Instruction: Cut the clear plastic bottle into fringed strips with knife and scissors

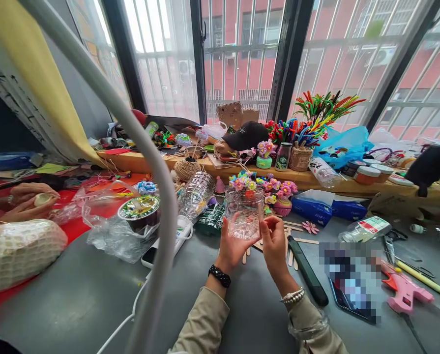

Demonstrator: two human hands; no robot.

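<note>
Jar (243,212): between hands, axis near upright | Left hand (231,248): grasps jar, palm below | Right hand (274,241): pinches jar's right side | Nearer hand: both touching

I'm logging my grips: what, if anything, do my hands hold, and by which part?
A clear container: the left hand supports its base from below; the right hand has its fingertips at its lower right side.

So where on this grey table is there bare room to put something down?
Widest: the grey table between the white-netted bundle and the thin white cable. A smaller patch lies between the two beige sleeves. It's crowded at right, around the pink glue gun and dark phone, and along the wooden window ledge.
</note>
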